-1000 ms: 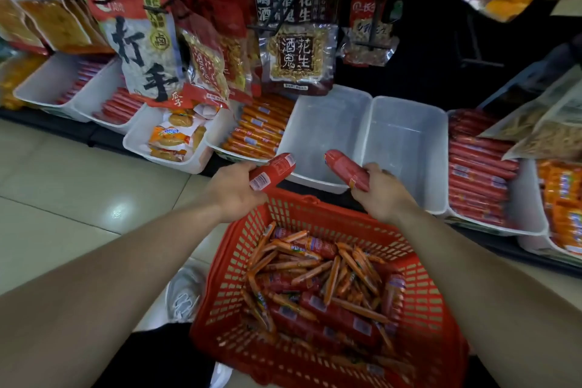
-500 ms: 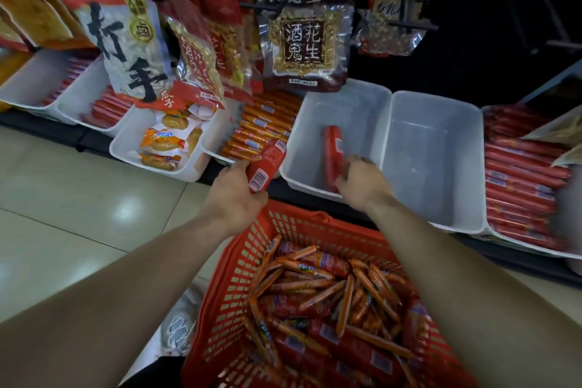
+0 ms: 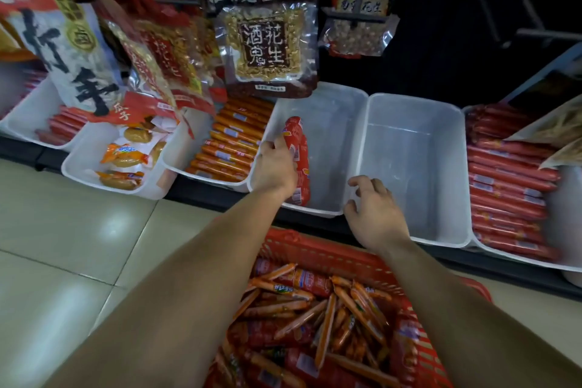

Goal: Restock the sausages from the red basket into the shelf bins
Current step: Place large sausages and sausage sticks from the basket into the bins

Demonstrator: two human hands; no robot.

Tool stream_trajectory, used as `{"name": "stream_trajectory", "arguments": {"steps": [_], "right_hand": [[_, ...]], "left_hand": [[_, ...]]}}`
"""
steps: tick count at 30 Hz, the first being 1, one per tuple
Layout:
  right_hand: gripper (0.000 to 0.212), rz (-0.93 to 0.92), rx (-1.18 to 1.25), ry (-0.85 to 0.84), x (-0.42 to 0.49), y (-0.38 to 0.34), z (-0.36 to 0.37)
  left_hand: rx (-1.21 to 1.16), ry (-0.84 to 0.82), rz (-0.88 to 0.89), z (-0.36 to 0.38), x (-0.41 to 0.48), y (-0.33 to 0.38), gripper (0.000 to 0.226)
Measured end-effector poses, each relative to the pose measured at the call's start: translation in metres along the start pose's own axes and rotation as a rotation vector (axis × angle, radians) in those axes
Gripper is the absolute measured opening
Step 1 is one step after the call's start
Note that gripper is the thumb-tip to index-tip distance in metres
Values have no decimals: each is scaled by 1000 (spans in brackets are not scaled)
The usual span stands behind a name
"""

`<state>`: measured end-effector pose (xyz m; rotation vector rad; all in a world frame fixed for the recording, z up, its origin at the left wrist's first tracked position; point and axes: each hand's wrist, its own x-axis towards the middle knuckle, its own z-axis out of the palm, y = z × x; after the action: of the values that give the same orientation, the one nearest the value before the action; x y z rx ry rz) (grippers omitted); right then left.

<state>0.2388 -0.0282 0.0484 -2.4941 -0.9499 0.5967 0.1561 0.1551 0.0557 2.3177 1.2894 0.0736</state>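
The red basket (image 3: 318,250) sits low in front of me, filled with several thick red sausages and thin orange sausage sticks (image 3: 315,312). My left hand (image 3: 272,170) reaches into a white shelf bin (image 3: 333,123) and grips a thick red sausage (image 3: 292,135) lengthwise along the bin's left side. A second red sausage (image 3: 305,179) lies on the bin floor right beside it. My right hand (image 3: 374,214) hovers with spread fingers, holding nothing, over the front rims between that bin and the bare bin (image 3: 409,167) to its right.
An orange-sausage bin (image 3: 233,148) stands left of the one I reach into, and a bin of red sausages (image 3: 507,192) is at the right. Snack bags (image 3: 267,47) hang on hooks above the bins. Tiled floor (image 3: 78,246) lies at the left.
My right hand has let go of its sausage in the bin and drawn back to the right. My left hand has carried its sausage from the bin's left rim into the bin.
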Motion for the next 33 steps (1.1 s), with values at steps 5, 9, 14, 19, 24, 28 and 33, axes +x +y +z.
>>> {"name": "stream_trajectory", "arguments": {"steps": [5,9,14,19,24,28,33], "right_hand": [[43,10,20,-7,2,1,5],[49,-1,-66,-66,-9,-4,-7],[51,-15,-162,-124,-52,-15,-34],[47,-14,-134,-55,-114,-14,-49],[45,-19,-111,-82,-162,6,-31],[46,45,-130,-243,-180,34,0],[61,148,-172,-436,-180,71,52]], "left_hand": [[91,-25,-20,15,0,-10,45],[39,-168,83,-8,-25,-21,50],[132,-212,193,-57,-85,-31,46],[150,-244,211,-76,-161,-37,42],[252,-392,230,-49,-220,-59,48],[329,-550,157,-15,-238,-82,62],[336,-691,87,25,-241,-96,71]]}}
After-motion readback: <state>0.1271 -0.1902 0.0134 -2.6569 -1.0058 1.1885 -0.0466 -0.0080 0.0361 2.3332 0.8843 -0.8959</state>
